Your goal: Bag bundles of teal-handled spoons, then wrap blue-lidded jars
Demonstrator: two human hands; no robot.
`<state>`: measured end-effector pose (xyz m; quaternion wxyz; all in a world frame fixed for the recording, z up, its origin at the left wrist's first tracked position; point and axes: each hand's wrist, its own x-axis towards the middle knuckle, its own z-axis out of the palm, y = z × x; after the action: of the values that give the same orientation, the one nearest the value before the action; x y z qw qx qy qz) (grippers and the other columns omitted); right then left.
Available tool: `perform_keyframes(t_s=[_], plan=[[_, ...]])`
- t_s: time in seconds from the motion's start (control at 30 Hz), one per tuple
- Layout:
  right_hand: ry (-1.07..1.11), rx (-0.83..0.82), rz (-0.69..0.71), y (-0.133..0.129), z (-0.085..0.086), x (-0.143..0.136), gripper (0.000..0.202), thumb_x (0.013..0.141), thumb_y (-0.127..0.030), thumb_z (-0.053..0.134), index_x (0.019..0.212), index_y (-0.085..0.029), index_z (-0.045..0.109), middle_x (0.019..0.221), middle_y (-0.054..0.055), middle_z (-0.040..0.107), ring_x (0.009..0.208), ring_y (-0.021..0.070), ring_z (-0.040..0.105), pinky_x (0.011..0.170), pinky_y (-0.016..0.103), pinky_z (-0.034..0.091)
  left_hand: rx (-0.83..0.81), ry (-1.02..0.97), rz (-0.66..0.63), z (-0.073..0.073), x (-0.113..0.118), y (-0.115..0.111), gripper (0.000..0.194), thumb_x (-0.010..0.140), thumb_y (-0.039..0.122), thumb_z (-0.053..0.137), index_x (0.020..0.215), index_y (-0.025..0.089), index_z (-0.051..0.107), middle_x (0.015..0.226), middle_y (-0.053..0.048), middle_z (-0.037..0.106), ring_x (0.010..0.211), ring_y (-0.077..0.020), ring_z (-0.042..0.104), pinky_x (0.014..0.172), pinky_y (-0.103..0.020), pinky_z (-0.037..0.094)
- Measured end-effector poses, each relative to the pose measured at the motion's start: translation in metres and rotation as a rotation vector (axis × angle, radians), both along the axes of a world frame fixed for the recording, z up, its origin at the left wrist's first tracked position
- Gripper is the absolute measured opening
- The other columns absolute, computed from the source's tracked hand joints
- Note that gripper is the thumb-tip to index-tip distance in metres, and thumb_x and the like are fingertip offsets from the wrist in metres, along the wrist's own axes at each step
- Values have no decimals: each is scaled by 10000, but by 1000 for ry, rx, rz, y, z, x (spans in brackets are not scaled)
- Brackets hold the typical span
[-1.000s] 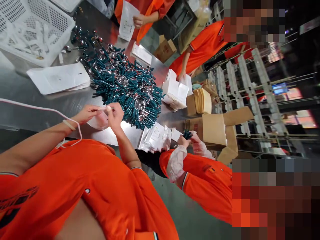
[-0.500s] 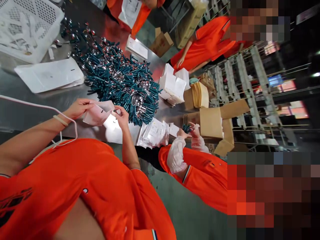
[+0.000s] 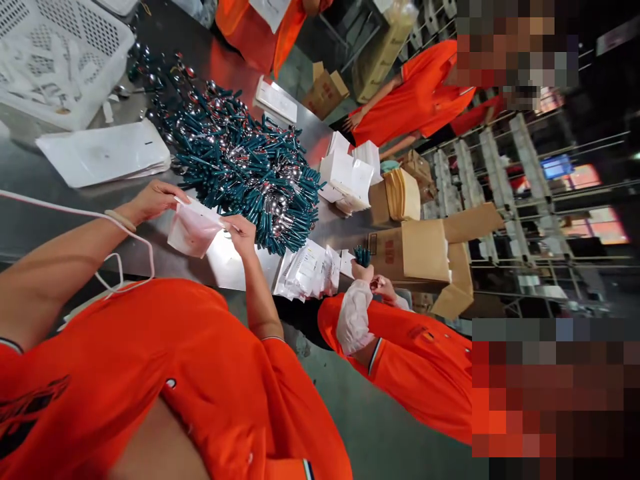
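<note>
Between my hands hangs a small translucent white plastic bag (image 3: 194, 230), its upper edge stretched from one hand to the other. My left hand (image 3: 159, 199) pinches the bag's left upper corner. At the right end of that edge, my right hand (image 3: 241, 233) is closed on the other corner. Below the bag, a bright white flat piece (image 3: 227, 263) lies on the metal table. Just beyond my hands spreads a large heap of teal-handled utensils (image 3: 250, 167) with shiny metal ends, which look like spoons. Whether anything is inside the bag I cannot tell.
A stack of flat white bags (image 3: 105, 153) lies left, near a white perforated basket (image 3: 107, 50). Packed white bags (image 3: 307, 267) lie to the right. A co-worker's hand (image 3: 363, 270) holds teal-handled utensils near a cardboard box (image 3: 425, 250). A white cord (image 3: 65, 205) crosses my left arm.
The bag's upper edge has been drawn straighter between my hands, and my left hand has risen slightly. The co-worker at right has moved the bundle of utensils a little left.
</note>
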<state>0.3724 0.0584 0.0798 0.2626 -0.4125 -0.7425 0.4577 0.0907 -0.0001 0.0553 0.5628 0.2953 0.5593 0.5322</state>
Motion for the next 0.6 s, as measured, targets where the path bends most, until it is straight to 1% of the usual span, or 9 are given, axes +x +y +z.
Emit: perform_keyframes(t_s=[0.1,0.17,0.27,0.3,0.37,0.4,0.47,0.53,0.6], plan=[[-60,113,116,4,0,2,402,1070,-309,578,816,-168,856,1000,87,821,975,158,773,907,328,617,20,24,-85,3,-7,3,311,585,362,986,690,139,796,907,-129,827,833,-214,669,757,-324,594],[-79,127,147,6,-1,4,508,1100,-304,479,818,-153,873,995,89,810,985,141,762,906,335,602,28,30,-156,6,-12,4,331,563,359,987,738,126,829,980,-154,842,886,-231,680,772,-313,589],[-133,139,227,9,4,16,372,1033,-183,551,907,-193,901,1055,83,812,1067,171,758,982,357,630,49,48,-265,10,-14,2,452,545,363,1005,888,100,874,1083,-179,850,1018,-275,695,884,-338,600],[-157,140,263,10,8,21,340,1008,-136,577,939,-206,902,1090,82,813,1098,184,754,1004,365,641,59,68,-263,11,-12,0,476,554,375,1008,919,99,875,1087,-176,850,1041,-281,693,919,-349,596],[-185,144,302,14,19,33,372,1013,-73,549,1001,-199,898,1167,91,807,1155,194,753,1043,371,644,82,132,-179,11,-3,-6,462,586,408,1000,913,112,862,1051,-158,847,1020,-271,680,939,-358,577],[-185,160,273,15,25,36,394,1032,-58,522,1048,-189,893,1205,101,803,1172,199,753,1063,377,641,93,166,-103,10,3,-9,437,599,422,992,885,123,850,1011,-145,842,978,-257,668,918,-354,565],[-193,241,130,16,36,34,372,1087,-84,519,1174,-182,868,1255,122,792,1192,221,745,1112,401,631,108,214,21,9,16,-14,400,613,437,977,846,151,824,900,-105,815,857,-218,621,830,-339,532],[-257,340,4,13,40,16,241,1127,-197,632,1279,-186,818,1276,143,781,1240,267,710,1132,423,620,118,222,63,9,28,-18,402,615,449,971,851,179,790,814,-57,775,757,-186,567,755,-323,498],[-374,386,26,4,35,-14,213,1109,-326,771,1242,-159,781,1233,166,780,1262,303,676,1088,415,617,131,201,61,10,37,-22,451,598,460,974,870,201,726,812,-37,766,732,-177,579,747,-315,509]])
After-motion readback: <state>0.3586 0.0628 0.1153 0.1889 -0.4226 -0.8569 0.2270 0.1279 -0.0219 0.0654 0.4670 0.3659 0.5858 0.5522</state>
